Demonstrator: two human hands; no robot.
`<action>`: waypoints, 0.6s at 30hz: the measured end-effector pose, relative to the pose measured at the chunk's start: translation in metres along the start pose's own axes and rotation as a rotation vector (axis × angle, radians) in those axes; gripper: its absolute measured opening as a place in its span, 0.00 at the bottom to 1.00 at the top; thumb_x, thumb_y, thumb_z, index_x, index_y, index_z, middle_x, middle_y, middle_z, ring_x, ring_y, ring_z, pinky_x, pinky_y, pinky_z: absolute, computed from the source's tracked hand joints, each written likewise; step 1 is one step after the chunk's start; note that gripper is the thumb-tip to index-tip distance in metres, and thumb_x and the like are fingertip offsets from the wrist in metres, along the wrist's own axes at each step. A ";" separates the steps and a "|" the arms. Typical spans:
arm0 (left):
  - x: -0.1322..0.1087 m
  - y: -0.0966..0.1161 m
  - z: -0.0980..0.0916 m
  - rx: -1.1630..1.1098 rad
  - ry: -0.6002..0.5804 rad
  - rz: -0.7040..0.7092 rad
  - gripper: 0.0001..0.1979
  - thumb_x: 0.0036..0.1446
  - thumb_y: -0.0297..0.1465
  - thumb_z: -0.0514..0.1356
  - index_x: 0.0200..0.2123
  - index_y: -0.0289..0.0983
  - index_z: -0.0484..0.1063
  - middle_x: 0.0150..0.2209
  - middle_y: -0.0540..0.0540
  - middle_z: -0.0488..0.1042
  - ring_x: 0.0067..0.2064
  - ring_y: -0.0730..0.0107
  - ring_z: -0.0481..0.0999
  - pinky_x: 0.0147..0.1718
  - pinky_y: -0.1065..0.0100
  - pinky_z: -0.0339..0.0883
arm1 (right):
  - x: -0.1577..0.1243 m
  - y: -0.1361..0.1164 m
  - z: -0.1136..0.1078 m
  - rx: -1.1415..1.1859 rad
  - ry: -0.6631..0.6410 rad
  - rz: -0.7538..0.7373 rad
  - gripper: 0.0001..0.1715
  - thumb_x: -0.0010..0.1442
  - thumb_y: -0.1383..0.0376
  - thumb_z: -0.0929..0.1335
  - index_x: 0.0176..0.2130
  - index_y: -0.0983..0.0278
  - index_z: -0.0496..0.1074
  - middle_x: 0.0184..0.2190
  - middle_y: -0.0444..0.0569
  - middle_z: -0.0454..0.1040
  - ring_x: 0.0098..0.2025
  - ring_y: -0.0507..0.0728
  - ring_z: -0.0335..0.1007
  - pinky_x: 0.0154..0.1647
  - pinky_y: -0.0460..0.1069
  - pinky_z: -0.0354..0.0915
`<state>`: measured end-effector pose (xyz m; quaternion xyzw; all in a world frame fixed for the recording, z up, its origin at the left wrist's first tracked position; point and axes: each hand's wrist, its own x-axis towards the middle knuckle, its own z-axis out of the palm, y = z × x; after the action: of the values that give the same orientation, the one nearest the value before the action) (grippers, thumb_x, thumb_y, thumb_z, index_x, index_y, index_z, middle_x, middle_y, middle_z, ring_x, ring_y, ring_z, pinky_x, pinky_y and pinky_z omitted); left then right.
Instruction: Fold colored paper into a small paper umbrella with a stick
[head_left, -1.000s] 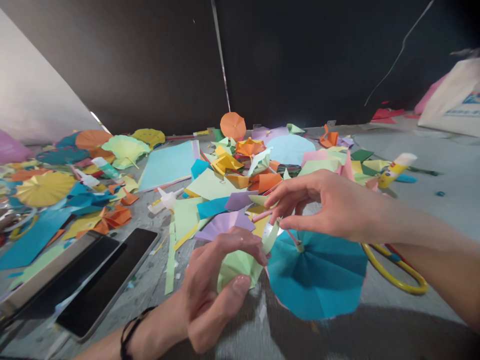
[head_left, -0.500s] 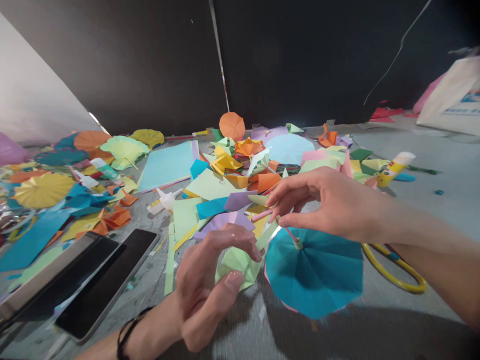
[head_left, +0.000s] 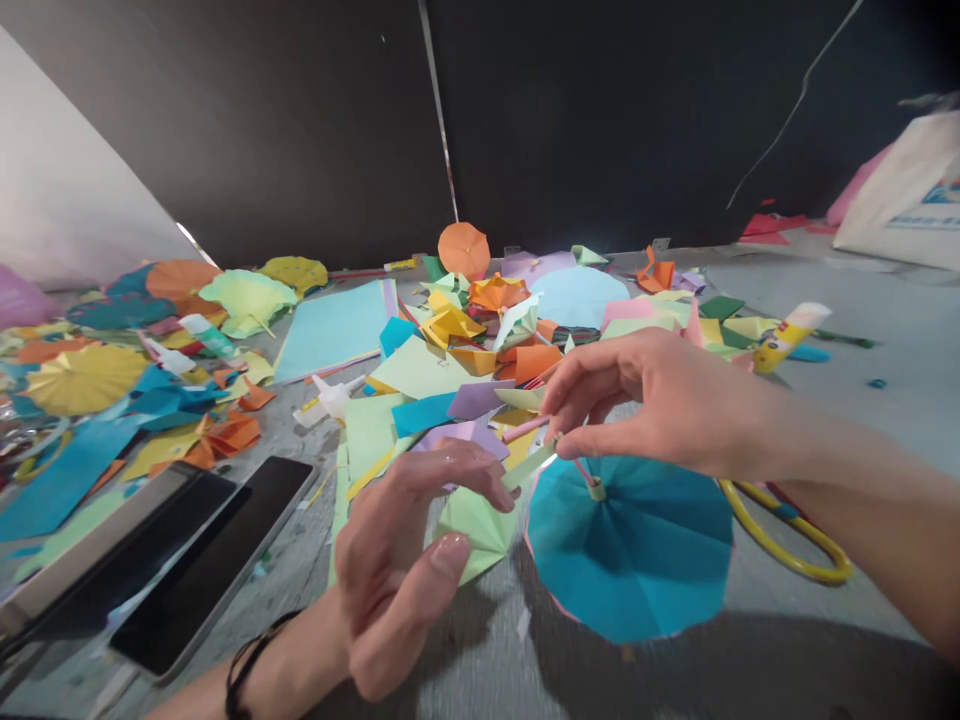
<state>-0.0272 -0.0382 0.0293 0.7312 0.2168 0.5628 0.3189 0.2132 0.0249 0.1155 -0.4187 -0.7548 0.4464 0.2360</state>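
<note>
- Two big black boards (head_left: 225,130) make the back wall, with one thin pale line (head_left: 442,110) between them.
- Below is one gray table (head_left: 885,440), messy with lots of bright paper bits, too many to count.
- One left hand (head_left: 427,545) is up on its side, fingers curled. Its thumb and fingers are apart. It has one black band (head_left: 241,665) on its wrist.
- One right hand (head_left: 553,440) has its thumb and fingertips together, pinching one end of one pale green strip (head_left: 527,467). The strip's other end is by the left fingertips; I can't tell if they touch.
- One round blue paper (head_left: 637,570) with folds lies under the right hand. One thin pink stick (head_left: 582,472) leans up from its middle, through one little green ring (head_left: 596,489), to the right thumb.
- One light green folded paper (head_left: 480,530) lies just behind the left fingers.
- One yellow loop (head_left: 814,575) is near the right arm.
- Two glue sticks: one yellow glue stick (head_left: 791,338) at the right, one green glue stick (head_left: 206,337) at the left.
- One black phone (head_left: 214,565) lies at the left.
- One orange paper circle (head_left: 463,250) stands at the back.
</note>
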 end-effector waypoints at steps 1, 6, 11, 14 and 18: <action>0.000 0.000 0.000 0.001 0.004 0.002 0.14 0.71 0.35 0.57 0.55 0.39 0.73 0.42 0.41 0.79 0.45 0.54 0.78 0.53 0.46 0.71 | 0.000 0.000 0.000 0.005 0.002 0.000 0.07 0.55 0.64 0.77 0.36 0.57 0.78 0.36 0.43 0.86 0.42 0.59 0.85 0.44 0.52 0.81; 0.000 -0.002 -0.001 -0.019 -0.006 0.021 0.14 0.71 0.35 0.56 0.56 0.38 0.73 0.42 0.41 0.79 0.46 0.55 0.78 0.52 0.49 0.71 | 0.000 -0.001 0.000 0.021 0.004 0.000 0.08 0.54 0.65 0.77 0.35 0.57 0.77 0.36 0.43 0.85 0.41 0.60 0.85 0.43 0.52 0.81; 0.001 -0.003 -0.001 -0.037 -0.006 0.022 0.15 0.70 0.33 0.57 0.56 0.37 0.73 0.43 0.40 0.79 0.47 0.54 0.78 0.53 0.47 0.71 | -0.001 -0.003 0.000 0.032 0.011 0.006 0.09 0.53 0.65 0.78 0.35 0.57 0.76 0.34 0.42 0.85 0.40 0.59 0.85 0.43 0.53 0.81; 0.000 -0.001 0.000 -0.051 0.001 0.019 0.15 0.70 0.33 0.57 0.57 0.37 0.73 0.44 0.40 0.79 0.47 0.54 0.78 0.53 0.48 0.70 | -0.001 -0.004 0.000 0.027 0.015 0.006 0.11 0.53 0.64 0.79 0.35 0.56 0.76 0.34 0.41 0.84 0.39 0.58 0.85 0.42 0.53 0.80; 0.000 0.002 0.001 -0.053 -0.001 0.000 0.15 0.71 0.34 0.57 0.57 0.39 0.73 0.44 0.41 0.79 0.48 0.54 0.78 0.54 0.48 0.70 | -0.003 -0.006 0.001 0.014 0.018 -0.025 0.13 0.52 0.63 0.79 0.35 0.56 0.75 0.32 0.40 0.83 0.38 0.57 0.83 0.41 0.52 0.79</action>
<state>-0.0260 -0.0395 0.0307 0.7228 0.2017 0.5679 0.3382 0.2111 0.0207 0.1204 -0.4116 -0.7545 0.4450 0.2514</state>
